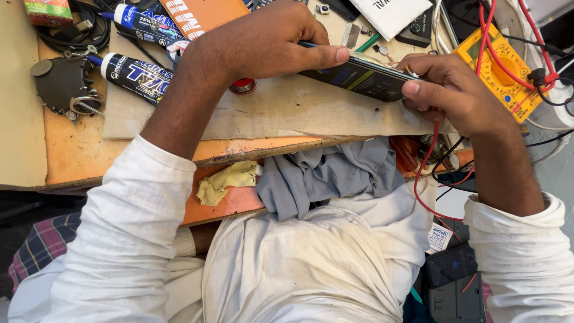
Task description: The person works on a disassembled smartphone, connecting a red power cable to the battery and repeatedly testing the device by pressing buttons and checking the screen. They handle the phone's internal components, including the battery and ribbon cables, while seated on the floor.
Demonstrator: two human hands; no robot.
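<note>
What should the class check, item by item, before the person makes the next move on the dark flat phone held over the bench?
1. Left hand grips the dark flat phone from above: ok.
2. Right hand supports the phone's other end: ok.
3. Beige cloth mat lies under the phone: ok.
4. Yellow multimeter stands beside the right hand, red leads attached: ok.
5. Black glue tube with white cap capped: ok.
6. Thin tool under the left hand: cannot tell.
</note>
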